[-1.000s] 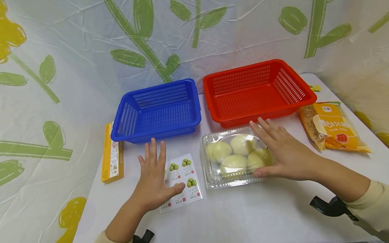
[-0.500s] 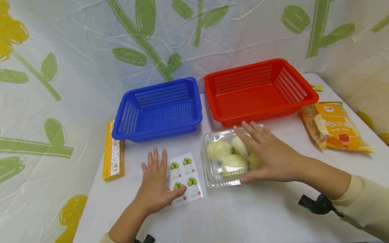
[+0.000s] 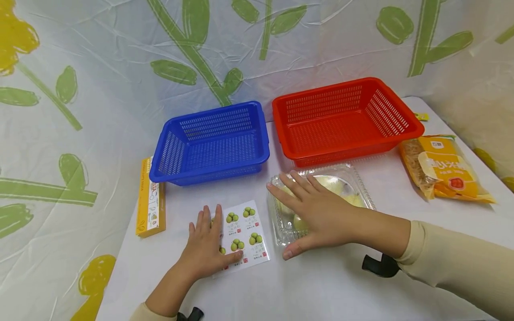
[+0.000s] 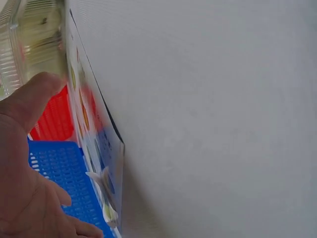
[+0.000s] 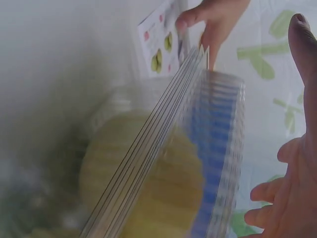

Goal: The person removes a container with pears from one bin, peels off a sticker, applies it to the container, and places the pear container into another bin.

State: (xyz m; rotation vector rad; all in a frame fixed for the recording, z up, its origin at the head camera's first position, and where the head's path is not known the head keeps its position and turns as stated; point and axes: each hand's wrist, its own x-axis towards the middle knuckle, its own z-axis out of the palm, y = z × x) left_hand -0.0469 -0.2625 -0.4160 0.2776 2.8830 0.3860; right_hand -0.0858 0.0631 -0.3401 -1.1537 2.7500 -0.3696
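A clear plastic box of pale yellow-green fruit sits on the white table, its ribbed lid closed. Across its left half, my right hand is spread flat, thumb past the near edge; it hides part of the fruit. To the left lies a white sticker sheet printed with green fruit and small red marks. My left hand is spread over that sheet's left side and covers some stickers. In the left wrist view, a small curled white piece stands out from the sheet. Neither hand grips anything.
A blue basket and a red basket stand at the back. Left of them is a yellow pasta box. A yellow food bag lies on the right, and a small yellow packet is behind it.
My right hand has slid left across the plastic box, from its right side to its left half. My left hand stays over the sticker sheet, fingers slightly lower. The box stays in place.
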